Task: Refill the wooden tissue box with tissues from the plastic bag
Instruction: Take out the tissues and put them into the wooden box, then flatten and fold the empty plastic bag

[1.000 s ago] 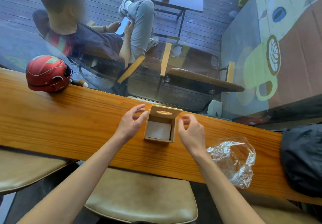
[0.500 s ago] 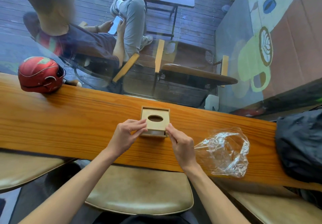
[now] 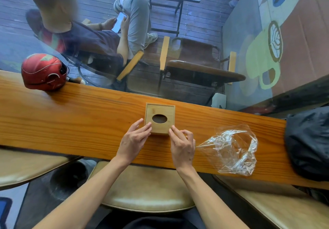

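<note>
Box (image 3: 159,118) sitting mid-counter (image 3: 71,121), lid on | left hand (image 3: 133,141) fingers straight, touching near-left corner | right hand (image 3: 182,146) fingertips touching near-right edge | bag (image 3: 231,150) lying right | advising even pressing, both sides.

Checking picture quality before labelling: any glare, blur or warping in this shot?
Head view: wide-angle bending curves the wooden counter; the window behind carries hazy reflections; the plastic bag glints; the tissue box and both hands are sharp.
</note>
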